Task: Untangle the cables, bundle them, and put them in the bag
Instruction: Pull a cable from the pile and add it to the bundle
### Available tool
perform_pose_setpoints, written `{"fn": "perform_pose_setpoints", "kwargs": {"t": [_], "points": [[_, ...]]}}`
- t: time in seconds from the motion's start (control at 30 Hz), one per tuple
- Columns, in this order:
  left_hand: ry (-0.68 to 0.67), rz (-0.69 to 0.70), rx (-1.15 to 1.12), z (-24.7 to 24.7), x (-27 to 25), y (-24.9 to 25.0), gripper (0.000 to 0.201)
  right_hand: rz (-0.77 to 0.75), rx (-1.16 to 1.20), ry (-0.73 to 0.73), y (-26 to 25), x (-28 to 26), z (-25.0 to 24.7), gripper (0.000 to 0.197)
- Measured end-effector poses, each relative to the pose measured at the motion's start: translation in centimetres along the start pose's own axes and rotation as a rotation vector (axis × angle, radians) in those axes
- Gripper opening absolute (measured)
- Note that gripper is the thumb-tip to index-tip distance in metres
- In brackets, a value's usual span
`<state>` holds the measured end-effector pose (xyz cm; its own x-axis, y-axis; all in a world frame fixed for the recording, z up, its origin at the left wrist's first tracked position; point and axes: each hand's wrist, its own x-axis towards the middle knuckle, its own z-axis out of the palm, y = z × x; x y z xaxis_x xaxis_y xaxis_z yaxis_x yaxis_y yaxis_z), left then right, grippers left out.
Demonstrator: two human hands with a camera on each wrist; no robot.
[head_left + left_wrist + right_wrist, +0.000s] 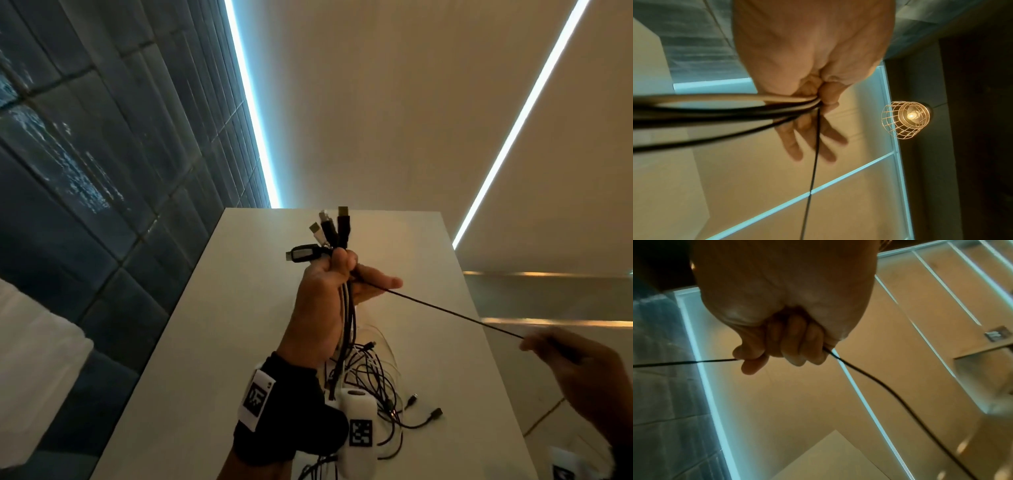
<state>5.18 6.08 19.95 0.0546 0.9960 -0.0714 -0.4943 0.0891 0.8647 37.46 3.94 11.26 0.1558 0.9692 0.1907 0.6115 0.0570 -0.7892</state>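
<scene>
My left hand (pixel 346 270) is raised above the white table (pixel 239 342), thumb pinching a bundle of cables (pixel 346 318) against the palm, the other fingers straight. Their USB plugs (pixel 329 233) fan out above the thumb. One thin black cable (pixel 455 313) runs taut from that grip to my right hand (pixel 555 349), which grips it in a fist at the lower right. The loose ends lie as a black and white tangle (pixel 373 383) on the table. The left wrist view shows the left hand (pixel 818 104) holding the cables (pixel 715 112). In the right wrist view my right hand (pixel 781 350) is curled round the black cable (pixel 879 382). No bag shows.
A dark tiled wall (pixel 85 171) stands left of the table, with a white object (pixel 34 342) at the left edge. Lit strips (pixel 253 113) cross the ceiling, and a wire-cage lamp (pixel 906 119) hangs nearby. The table's right edge (pixel 479 325) drops off toward the floor.
</scene>
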Motion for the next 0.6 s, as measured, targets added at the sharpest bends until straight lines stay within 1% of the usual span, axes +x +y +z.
{"fn": "perform_pose_setpoints", "kwargs": {"t": [0.03, 0.07, 0.1, 0.13, 0.17, 0.2, 0.23, 0.27, 0.3, 0.33, 0.37, 0.4, 0.43, 0.47, 0.5, 0.53, 0.6], "points": [[0.022, 0.038, -0.067, 0.2, 0.1, 0.0, 0.030, 0.008, -0.008, 0.001, 0.6, -0.3, -0.2, 0.014], [0.033, 0.076, -0.136, 0.3, 0.3, 0.1, 0.030, 0.018, -0.024, -0.036, 1.9, -0.7, -0.4, 0.018], [0.034, 0.108, -0.198, 0.2, 0.4, 0.4, 0.030, 0.047, -0.091, -0.140, 3.0, -1.1, -0.2, 0.033], [0.026, 0.131, -0.245, 0.1, 0.5, 0.7, 0.030, 0.058, -0.177, -0.346, 3.6, -1.8, 0.6, 0.044], [0.012, 0.144, -0.272, 0.1, 0.6, 1.0, 0.029, 0.096, -0.266, -0.611, 3.5, -2.6, 2.1, 0.052], [-0.007, 0.145, -0.283, 0.3, 0.5, 1.1, 0.027, 0.093, -0.351, -0.803, 3.2, -2.9, 3.8, 0.055], [-0.026, 0.140, -0.284, 0.7, 0.4, 1.1, 0.026, 0.068, -0.373, -0.886, 2.2, -3.1, 4.8, 0.054], [-0.042, 0.133, -0.281, 1.2, 0.1, 1.0, 0.025, 0.009, -0.294, -0.843, 0.7, -2.8, 5.5, 0.047], [-0.052, 0.126, -0.282, 1.7, -0.1, 1.0, 0.026, -0.038, -0.141, -0.680, -1.3, -2.5, 6.0, 0.036], [-0.060, 0.117, -0.290, 2.1, -0.3, 0.8, 0.027, -0.049, 0.071, -0.565, -3.9, -2.3, 6.5, 0.026], [-0.072, 0.107, -0.302, 2.5, -0.5, 0.7, 0.028, -0.036, 0.270, -0.563, -7.0, -2.1, 6.8, 0.032], [-0.088, 0.100, -0.305, 2.9, -0.7, 0.5, 0.027, -0.054, 0.421, -0.646, -9.7, -2.3, 7.3, 0.042], [-0.097, 0.093, -0.282, 3.1, -0.8, 0.2, 0.027, -0.088, 0.560, -0.771, -11.8, -2.9, 8.1, 0.046], [-0.089, 0.091, -0.235, 3.2, -0.9, 0.1, 0.027, -0.122, 0.650, -0.884, -13.1, -3.5, 9.0, 0.038], [-0.068, 0.095, -0.182, 3.1, -1.0, 0.1, 0.026, -0.101, 0.725, -0.924, -13.5, -3.8, 9.8, 0.025], [-0.047, 0.102, -0.160, 2.7, -1.1, 0.4, 0.025, -0.046, 0.796, -0.906, -13.6, -3.8, 10.3, 0.018], [-0.015, 0.132, -0.205, 1.3, -1.2, 1.2, 0.022, 0.094, 0.873, -0.856, -11.5, -3.5, 10.5, 0.041]]}}
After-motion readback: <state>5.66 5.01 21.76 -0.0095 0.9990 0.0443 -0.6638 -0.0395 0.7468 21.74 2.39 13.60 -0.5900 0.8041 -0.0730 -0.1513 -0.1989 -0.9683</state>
